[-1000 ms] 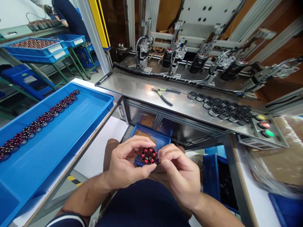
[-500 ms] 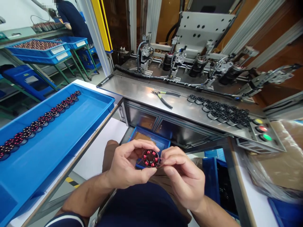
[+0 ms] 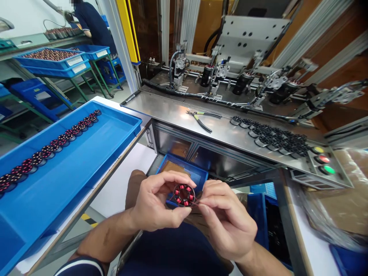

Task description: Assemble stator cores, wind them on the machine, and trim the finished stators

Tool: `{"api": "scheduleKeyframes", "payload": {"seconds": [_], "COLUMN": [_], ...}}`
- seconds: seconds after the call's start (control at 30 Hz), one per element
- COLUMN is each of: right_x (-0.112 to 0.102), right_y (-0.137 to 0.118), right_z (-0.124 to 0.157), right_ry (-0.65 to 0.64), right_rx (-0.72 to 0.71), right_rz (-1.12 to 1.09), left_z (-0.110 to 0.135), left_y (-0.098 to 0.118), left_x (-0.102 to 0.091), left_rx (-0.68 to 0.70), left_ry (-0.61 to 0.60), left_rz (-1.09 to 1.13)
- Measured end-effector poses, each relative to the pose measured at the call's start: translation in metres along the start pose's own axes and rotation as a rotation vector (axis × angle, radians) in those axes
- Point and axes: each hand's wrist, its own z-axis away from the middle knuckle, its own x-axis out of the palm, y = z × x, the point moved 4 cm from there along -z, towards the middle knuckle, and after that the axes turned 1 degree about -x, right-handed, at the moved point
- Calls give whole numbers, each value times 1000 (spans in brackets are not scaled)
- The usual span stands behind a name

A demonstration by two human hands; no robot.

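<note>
My left hand (image 3: 152, 205) grips a small round stator (image 3: 184, 194) with red wire coils, thumb below and fingers curled over its top. My right hand (image 3: 230, 222) is closed beside it, its fingertips pinching a thin wire at the stator's right lower edge. Both hands hover over my lap, above a small blue bin (image 3: 184, 172) under the bench.
A large blue tray (image 3: 86, 157) at left holds a row of wound stators (image 3: 51, 147). On the steel bench (image 3: 172, 111) lie pliers (image 3: 201, 117) and several dark unwound stators (image 3: 276, 136). Coloured buttons (image 3: 323, 159) sit at right. A person (image 3: 92, 21) works far back left.
The stator has turned slightly in my left hand. My right hand has slid down and right, its fingertips now pinching the wire lower at the stator's edge.
</note>
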Motion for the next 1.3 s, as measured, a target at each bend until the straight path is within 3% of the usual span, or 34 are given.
{"api": "scheduleKeyframes", "payload": {"seconds": [0.13, 0.27, 0.33, 0.43, 0.57, 0.73, 0.87, 0.97, 1.07, 1.2, 1.3], "right_x": [7, 6, 2, -8, -11, -7, -9, -12, -11, -5, 2], "right_y": [-4, -5, -3, 4, 10, 9, 3, -3, -9, -13, -15], "right_z": [6, 2, -3, -12, -27, -34, -25, -11, 1, 3, 0], "right_ry": [45, 29, -8, -74, -266, -385, -259, -131, -68, 61, 90], "right_rx": [-11, -89, -101, -76, -99, -146, -136, -214, -352, -341, -264], "right_rz": [-10, 0, -23, -42, -98, -115, 64, 247, 376, 401, 352], "left_z": [0, -1, -2, -1, 3, 5, 5, 4, 0, -1, 1], "left_y": [3, 4, 3, -5, -18, -25, -25, -23, -17, -6, -1], "left_x": [2, 4, 3, 4, 7, 8, 9, 9, 10, 10, 8], "left_rx": [185, 191, 107, -146, -437, -546, -583, -525, -330, -45, 83], "left_ry": [107, 124, 97, 2, -67, -75, -73, -38, -17, 28, 82], "left_rz": [-196, -189, -81, 170, 364, 317, 362, 431, 401, 197, 61]}}
